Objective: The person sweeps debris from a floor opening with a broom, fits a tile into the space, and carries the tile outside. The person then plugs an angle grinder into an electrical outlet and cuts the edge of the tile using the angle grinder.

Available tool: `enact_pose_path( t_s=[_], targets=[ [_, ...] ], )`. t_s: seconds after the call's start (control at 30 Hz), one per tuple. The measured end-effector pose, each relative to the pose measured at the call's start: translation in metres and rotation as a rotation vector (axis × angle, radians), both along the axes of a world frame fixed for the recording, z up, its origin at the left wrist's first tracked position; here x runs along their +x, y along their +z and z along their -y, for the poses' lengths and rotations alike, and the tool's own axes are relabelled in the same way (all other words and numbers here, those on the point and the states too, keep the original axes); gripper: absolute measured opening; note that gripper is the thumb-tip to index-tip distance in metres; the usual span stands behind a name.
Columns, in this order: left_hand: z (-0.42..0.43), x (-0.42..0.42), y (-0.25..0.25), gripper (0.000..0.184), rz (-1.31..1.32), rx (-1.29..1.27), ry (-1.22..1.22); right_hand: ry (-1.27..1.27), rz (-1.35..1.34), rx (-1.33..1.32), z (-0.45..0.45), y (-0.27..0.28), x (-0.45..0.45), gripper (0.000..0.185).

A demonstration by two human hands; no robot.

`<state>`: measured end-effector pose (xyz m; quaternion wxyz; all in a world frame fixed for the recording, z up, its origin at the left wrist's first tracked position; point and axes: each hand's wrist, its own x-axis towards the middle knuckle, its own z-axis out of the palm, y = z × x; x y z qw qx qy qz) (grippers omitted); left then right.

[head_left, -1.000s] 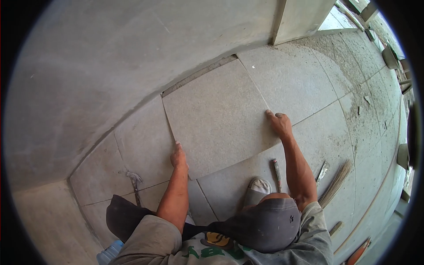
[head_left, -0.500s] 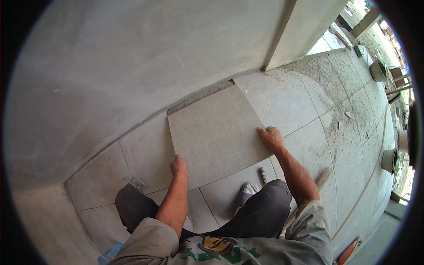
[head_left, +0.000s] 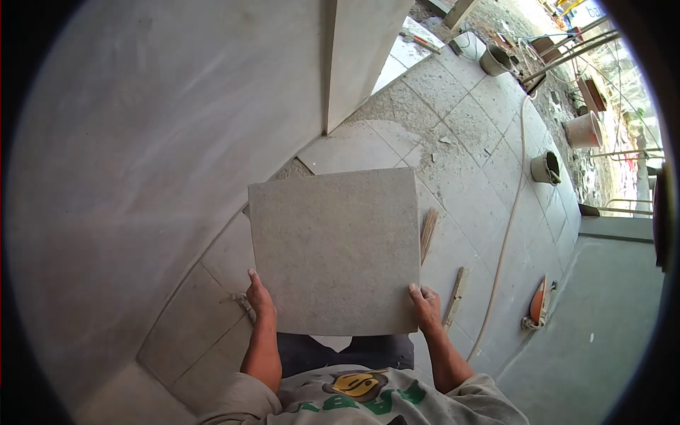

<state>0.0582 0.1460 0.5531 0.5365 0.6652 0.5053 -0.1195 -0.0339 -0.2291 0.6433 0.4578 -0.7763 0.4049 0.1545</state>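
Observation:
A large square grey tile (head_left: 336, 251) is held up off the floor in front of my body. My left hand (head_left: 261, 294) grips its lower left edge, thumb along the side. On the lower right edge my right hand (head_left: 426, 307) is closed, its thumb on the face. The fingers under the tile are hidden. Behind the tile's top edge, part of a rough gap (head_left: 292, 170) shows beside the wall. A hammer (head_left: 244, 306) lies on the floor just left of my left hand.
A straw brush (head_left: 428, 232) and a flat strip (head_left: 456, 296) lie right of the tile. A hose (head_left: 511, 219) runs along the floor. Buckets (head_left: 545, 168) stand farther right. An orange tool (head_left: 538, 303) lies near the low wall (head_left: 581, 319). A wall (head_left: 177, 127) rises on the left.
The tile has come up off the floor in both my hands and nearer my body. The view has turned right, showing more buckets and the low wall.

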Motion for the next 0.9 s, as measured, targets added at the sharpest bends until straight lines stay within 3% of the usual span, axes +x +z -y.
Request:
enact_pose_path(
  t_s=[0.1,0.13,0.2,0.27,0.37,0.43,0.6,0.7,0.77,0.9],
  targets=[
    [0.020,0.024,0.073,0.076,0.140,-0.147,0.056,-0.310,0.132,0.441,0.022,0.077,-0.022,0.049],
    [0.028,0.033,0.101,0.075,0.253,-0.207,0.047,-0.347,0.159,0.416,0.026,0.099,-0.019,0.049],
    [0.040,0.046,0.133,0.074,0.364,-0.280,0.015,-0.163,0.426,0.292,0.028,0.133,-0.001,0.050],
    [0.047,0.064,0.153,0.076,0.484,-0.169,-0.044,-0.209,0.435,0.354,0.038,0.149,-0.006,0.048],
    [0.059,0.083,0.180,0.077,0.439,0.025,-0.179,-0.247,0.476,0.452,0.048,0.166,-0.016,0.047],
    [0.080,0.094,0.205,0.078,0.502,-0.004,-0.193,-0.252,0.620,0.485,0.066,0.169,-0.008,0.047],
    [0.134,0.097,0.247,0.072,0.708,-0.056,-0.261,-0.240,0.686,0.512,0.116,0.191,-0.005,0.048],
    [0.166,0.121,0.261,0.068,0.839,-0.083,-0.432,-0.237,0.742,0.489,0.139,0.193,0.005,0.050],
    [0.174,0.143,0.261,0.071,0.844,-0.126,-0.668,-0.261,0.781,0.467,0.153,0.193,0.012,0.051],
    [0.229,0.175,0.279,0.070,0.874,-0.127,-0.553,-0.255,0.735,0.394,0.177,0.192,0.027,0.049]
  ],
)
